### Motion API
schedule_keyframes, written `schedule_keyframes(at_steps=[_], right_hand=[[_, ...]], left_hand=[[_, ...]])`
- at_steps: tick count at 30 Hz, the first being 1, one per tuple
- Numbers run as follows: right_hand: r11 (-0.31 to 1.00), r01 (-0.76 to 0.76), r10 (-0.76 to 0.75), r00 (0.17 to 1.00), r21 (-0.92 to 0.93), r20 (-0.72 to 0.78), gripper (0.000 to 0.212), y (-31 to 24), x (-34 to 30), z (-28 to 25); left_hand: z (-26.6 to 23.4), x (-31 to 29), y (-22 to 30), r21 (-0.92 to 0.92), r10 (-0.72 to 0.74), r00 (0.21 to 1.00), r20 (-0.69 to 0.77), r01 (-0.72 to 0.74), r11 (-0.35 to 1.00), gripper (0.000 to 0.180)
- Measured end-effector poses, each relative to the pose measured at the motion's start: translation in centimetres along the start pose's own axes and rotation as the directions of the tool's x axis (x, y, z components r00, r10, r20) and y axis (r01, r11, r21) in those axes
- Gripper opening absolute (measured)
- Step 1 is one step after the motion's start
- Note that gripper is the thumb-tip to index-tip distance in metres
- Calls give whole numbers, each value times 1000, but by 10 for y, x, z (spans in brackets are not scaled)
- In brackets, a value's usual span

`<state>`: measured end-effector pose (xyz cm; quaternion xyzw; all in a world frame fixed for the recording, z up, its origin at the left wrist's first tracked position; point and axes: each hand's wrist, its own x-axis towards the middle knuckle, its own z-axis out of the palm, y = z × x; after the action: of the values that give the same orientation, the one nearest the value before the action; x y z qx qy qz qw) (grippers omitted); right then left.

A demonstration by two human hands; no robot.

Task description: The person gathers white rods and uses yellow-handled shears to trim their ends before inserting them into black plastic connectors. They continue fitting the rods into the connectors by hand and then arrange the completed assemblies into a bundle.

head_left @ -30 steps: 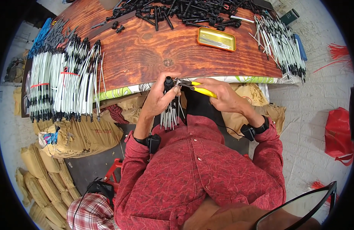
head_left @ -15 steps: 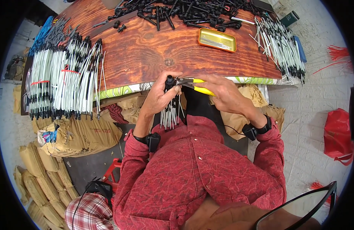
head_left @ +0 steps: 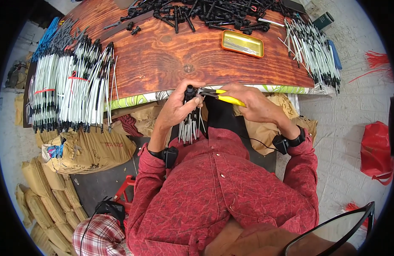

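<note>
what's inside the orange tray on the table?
The orange tray on the wooden table holds a few thin, pale, wire-like pieces lying flat on its yellow floor. What kind they are is too small to tell. Nothing covers it.

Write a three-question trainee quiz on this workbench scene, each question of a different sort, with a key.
1. True or false: the right hand holds yellow-handled pliers.
2. Multiple choice: the left hand grips a) a screwdriver, b) a bunch of white cables with black ends, c) a red bag.
3. Fill in: the orange tray lies on the wooden ____.

Key: 1 true. 2 b. 3 table.
</note>
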<state>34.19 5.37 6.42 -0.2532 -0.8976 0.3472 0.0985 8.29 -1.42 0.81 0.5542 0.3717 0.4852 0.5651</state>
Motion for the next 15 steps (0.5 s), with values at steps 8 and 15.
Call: schedule_keyframes(at_steps=[8,15], right_hand=[[990,139,-137,990,24,-43,34,20,1,4],[970,50,-62,997,-237,-47,24,21,-5,9]], left_hand=[[0,2,-3,-55,-31,999,20,32,998,33],[6,2,-7,-79,-42,999,-2,42,996,34]])
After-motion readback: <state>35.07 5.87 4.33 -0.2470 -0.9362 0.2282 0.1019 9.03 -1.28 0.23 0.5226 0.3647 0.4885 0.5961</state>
